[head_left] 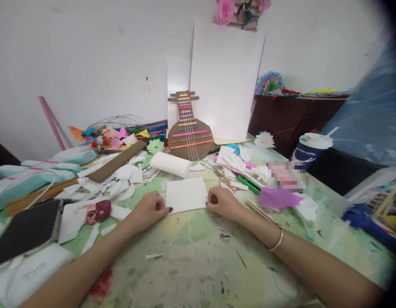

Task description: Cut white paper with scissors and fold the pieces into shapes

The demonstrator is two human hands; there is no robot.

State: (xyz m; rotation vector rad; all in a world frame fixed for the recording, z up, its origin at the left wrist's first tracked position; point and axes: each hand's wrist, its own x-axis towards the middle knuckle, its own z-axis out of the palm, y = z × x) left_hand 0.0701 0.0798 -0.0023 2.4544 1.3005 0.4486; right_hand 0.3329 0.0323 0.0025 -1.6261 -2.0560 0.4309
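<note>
A white folded sheet of paper [186, 194] lies between my two hands at the middle of the table. My left hand [150, 209] pinches its lower left corner, thumb on the near edge and fingers curled. At the right edge my right hand [224, 202] grips the sheet the same way, with a bangle on that wrist. Just behind the sheet rests a white paper roll [170, 164]. Scissors [228, 180] and a green pen [249, 184] lie beyond my right hand, among white paper scraps.
A cardboard lute [190, 141] with strings leans against white boards [225, 81] at the back. On the left are a phone [27, 231] and turquoise packs [31, 184]. A lidded coffee cup [308, 149] and purple paper [279, 198] stand and lie to the right.
</note>
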